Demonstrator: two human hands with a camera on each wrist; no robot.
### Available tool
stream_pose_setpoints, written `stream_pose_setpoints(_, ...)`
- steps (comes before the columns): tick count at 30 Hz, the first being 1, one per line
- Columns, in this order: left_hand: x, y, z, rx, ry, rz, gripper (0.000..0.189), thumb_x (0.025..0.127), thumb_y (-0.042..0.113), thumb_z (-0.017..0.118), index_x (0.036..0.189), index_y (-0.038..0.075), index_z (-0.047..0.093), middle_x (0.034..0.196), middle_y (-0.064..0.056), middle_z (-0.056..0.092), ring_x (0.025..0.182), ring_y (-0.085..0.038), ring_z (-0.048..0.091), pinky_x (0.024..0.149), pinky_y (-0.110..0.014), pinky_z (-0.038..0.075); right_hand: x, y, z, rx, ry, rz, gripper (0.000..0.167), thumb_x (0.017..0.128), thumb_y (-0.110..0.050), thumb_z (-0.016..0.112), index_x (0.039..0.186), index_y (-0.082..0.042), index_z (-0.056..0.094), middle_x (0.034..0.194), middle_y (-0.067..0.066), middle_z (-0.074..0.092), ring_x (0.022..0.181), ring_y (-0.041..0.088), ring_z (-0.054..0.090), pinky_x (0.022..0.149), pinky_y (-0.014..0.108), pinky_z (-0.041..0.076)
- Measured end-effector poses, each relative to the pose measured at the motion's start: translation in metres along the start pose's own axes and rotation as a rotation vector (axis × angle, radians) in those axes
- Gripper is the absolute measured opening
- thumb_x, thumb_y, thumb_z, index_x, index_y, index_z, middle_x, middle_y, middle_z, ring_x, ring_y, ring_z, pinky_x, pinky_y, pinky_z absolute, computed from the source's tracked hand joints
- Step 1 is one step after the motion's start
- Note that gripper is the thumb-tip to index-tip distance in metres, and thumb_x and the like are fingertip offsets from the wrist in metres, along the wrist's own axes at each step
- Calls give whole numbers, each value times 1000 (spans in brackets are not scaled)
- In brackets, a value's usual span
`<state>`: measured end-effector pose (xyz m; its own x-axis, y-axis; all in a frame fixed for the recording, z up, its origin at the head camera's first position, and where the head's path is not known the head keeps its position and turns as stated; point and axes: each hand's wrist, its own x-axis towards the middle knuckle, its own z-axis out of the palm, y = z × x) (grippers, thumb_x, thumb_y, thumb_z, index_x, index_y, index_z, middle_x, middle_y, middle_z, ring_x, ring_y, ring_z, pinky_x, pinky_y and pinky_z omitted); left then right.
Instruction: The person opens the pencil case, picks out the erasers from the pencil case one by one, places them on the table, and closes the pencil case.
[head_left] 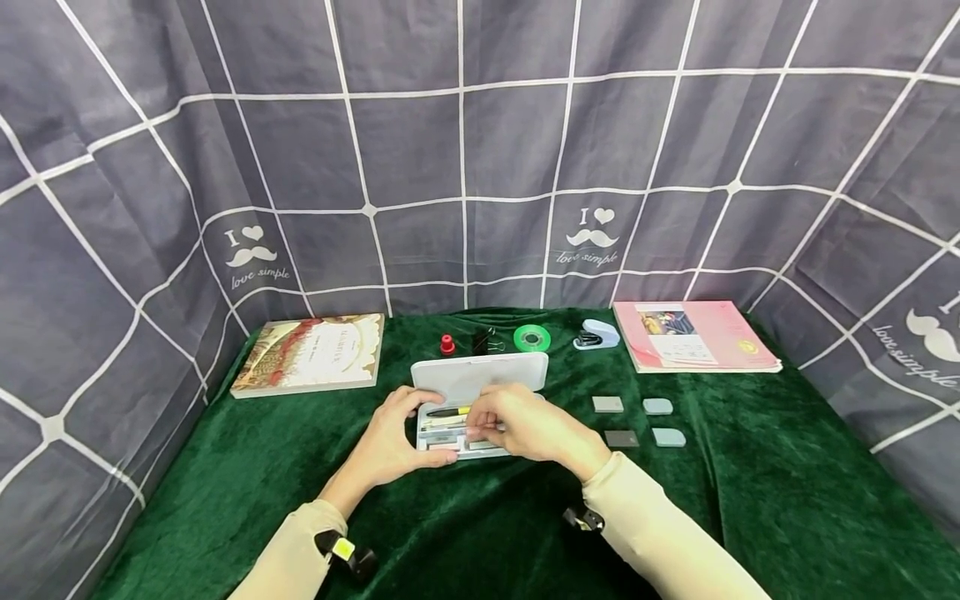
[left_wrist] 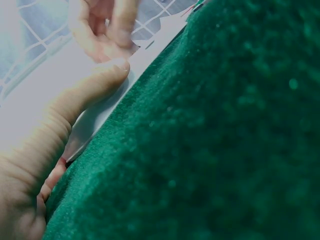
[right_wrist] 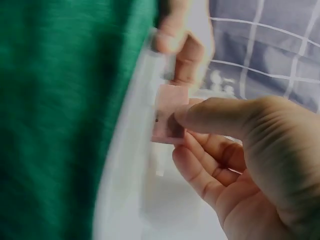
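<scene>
A white pencil case (head_left: 480, 377) lies with its lid raised on the green cloth. My left hand (head_left: 393, 433) grips its left end, thumb along the front edge and fingers at the far side. Inside are a yellow-and-black pen (head_left: 448, 412) and small blocks in the front compartment. My right hand (head_left: 528, 422) is over the case's right half. In the right wrist view its thumb and fingers pinch a small flat pink block (right_wrist: 170, 112), which looks like an eraser. The left wrist view shows my left thumb (left_wrist: 95, 87) on the case's white edge.
Right of the case lie a light grey block (head_left: 607, 404), a dark grey block (head_left: 621, 438) and two pale blue pieces (head_left: 669, 437). Behind are a red-capped item (head_left: 447, 345), binder clips (head_left: 483, 342), green tape (head_left: 532, 338), a stapler (head_left: 597, 334), a book (head_left: 311, 354) and a pink book (head_left: 697, 337).
</scene>
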<state>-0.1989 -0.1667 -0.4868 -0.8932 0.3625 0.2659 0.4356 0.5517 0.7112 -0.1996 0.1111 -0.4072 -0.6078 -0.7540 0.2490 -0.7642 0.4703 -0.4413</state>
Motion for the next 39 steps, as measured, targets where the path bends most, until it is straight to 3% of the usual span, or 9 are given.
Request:
stream_pose_setpoints(5,0,1,1,-1,-5,-8,79,74,61,101,140,28,71,135,3,63,122,-23,60,106,-54,52,-14,-2,-32,20,100,-16,22,91,7,84,105,-11,84,100,-2,74,89,10,70,80,32,62)
stream_pose_setpoints(9,-1,-1,1,7,-2,-26,79,74,61,101,139,29,71,136,3,63,124,-24,59,107,-56,51,-37,1,-61,-23,184,-25,28,87,9,85,104,-14,85,98,-5,74,87,8,71,79,35,63)
stream_pose_setpoints(15,-4,-3,-2,15,-1,-44,80,73,60,103,140,31,71,138,4,62,125,-25,58,108,-56,51,-90,19,-101,-111,263,11,37,84,13,85,103,-18,84,92,-9,68,84,7,62,74,22,52)
stream_pose_setpoints(19,-4,-2,-2,14,-4,-46,80,73,61,102,140,31,71,137,3,62,124,-26,58,108,-56,50,-131,32,-115,-147,293,38,46,79,17,88,103,-22,82,91,-15,67,83,5,60,75,15,46)
stream_pose_setpoints(23,-4,-1,-2,16,-4,-44,80,73,61,102,139,31,71,137,4,63,123,-25,58,107,-55,50,-169,41,-111,-166,308,97,50,75,15,92,102,-26,81,89,-20,67,80,3,60,72,14,46)
stream_pose_setpoints(29,-2,0,-1,14,-3,-27,80,73,59,103,139,29,71,137,4,63,124,-24,59,107,-55,51,-214,50,-86,-104,279,206,49,77,15,92,97,-29,80,88,-18,67,77,4,61,68,20,48)
stream_pose_setpoints(34,-1,1,0,6,-6,-23,80,72,57,104,140,29,71,138,4,63,124,-24,59,107,-55,51,-235,55,-71,-60,215,255,50,77,12,93,96,-32,78,88,-20,64,76,1,59,64,22,49)
stream_pose_setpoints(39,-1,1,0,5,-7,-24,80,72,58,104,140,29,71,138,4,63,125,-24,59,107,-55,51,-242,56,-69,4,146,285,43,83,5,94,98,-32,78,91,-18,67,78,-2,59,64,25,52)
